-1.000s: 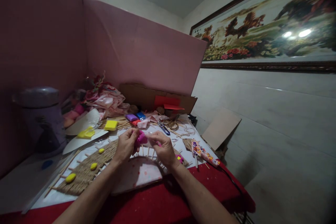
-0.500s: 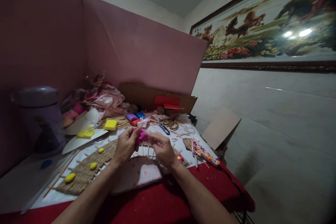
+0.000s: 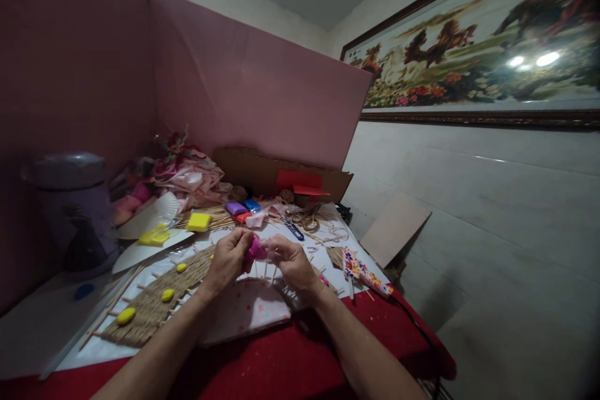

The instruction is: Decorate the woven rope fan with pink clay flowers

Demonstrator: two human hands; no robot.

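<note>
My left hand (image 3: 229, 260) is closed on a lump of magenta modelling clay (image 3: 255, 249) above the table. Clear plastic wrapping (image 3: 269, 250) shows at the clay's right side, pinched by the fingers of my right hand (image 3: 295, 264). Beneath both hands lies an arched piece of woven twine (image 3: 150, 309) on thin sticks, partly hidden by my arms. Yellow clay pieces (image 3: 125, 315) dot its left side, and a bit of magenta shows near my right wrist. A pale dotted panel (image 3: 253, 312) sits inside the arch.
Behind my hands are a yellow clay block (image 3: 199, 222), a purple packet (image 3: 235, 208), a blue packet (image 3: 252, 205) and scissors (image 3: 294, 229). A purple bottle (image 3: 77, 219) stands left. Flowered fabric (image 3: 363, 272) lies right. Pink cloth (image 3: 192, 175) is heaped against the partition (image 3: 253, 81).
My right hand's fingers have shifted slightly and more clear wrapping shows between the hands. The magenta seen by my right fingers before no longer shows. My left hand stays nearly in place.
</note>
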